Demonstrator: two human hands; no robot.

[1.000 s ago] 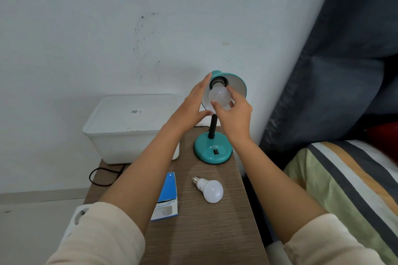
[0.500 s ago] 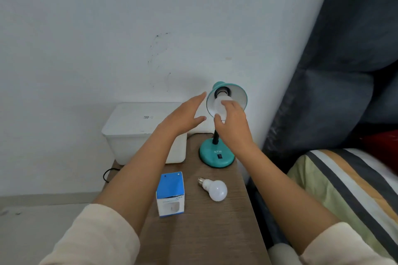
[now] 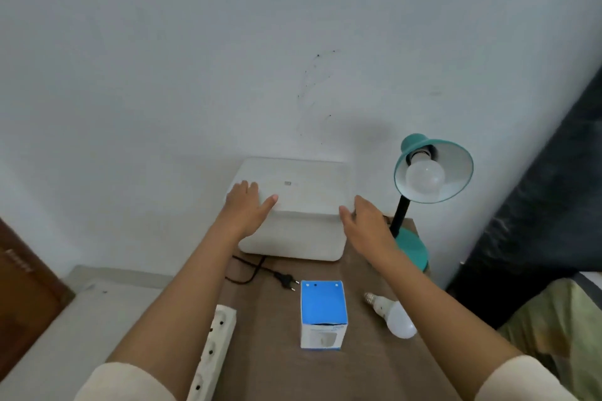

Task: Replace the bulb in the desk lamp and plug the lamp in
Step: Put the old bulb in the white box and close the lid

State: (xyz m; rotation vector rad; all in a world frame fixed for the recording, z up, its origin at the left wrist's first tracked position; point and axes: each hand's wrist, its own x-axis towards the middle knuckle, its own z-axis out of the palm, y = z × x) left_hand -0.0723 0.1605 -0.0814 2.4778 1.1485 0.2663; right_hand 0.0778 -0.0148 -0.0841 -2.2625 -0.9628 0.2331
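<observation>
A teal desk lamp (image 3: 411, 246) stands at the table's back right, and a white bulb (image 3: 424, 177) sits in the socket inside its shade (image 3: 456, 169). Another white bulb (image 3: 394, 317) lies loose on the wooden table (image 3: 358, 368). The lamp's black plug (image 3: 286, 281) lies on the table with its cord running left. A white power strip (image 3: 213, 347) hangs over the left table edge. My left hand (image 3: 246, 207) rests flat on the left front corner of a white box (image 3: 306, 192). Beside that box's right front corner is my right hand (image 3: 366, 221), fingers straight, holding nothing.
A blue and white bulb carton (image 3: 323, 314) stands upright in the middle of the table. The wall runs right behind the white box. A bed with a striped cover (image 3: 560, 329) and dark curtain sit to the right; a brown door (image 3: 22, 296) at far left.
Both hands have left the lamp and its bulb and moved left and down to the white box. The view has shifted left, bringing the plug and power strip into sight.
</observation>
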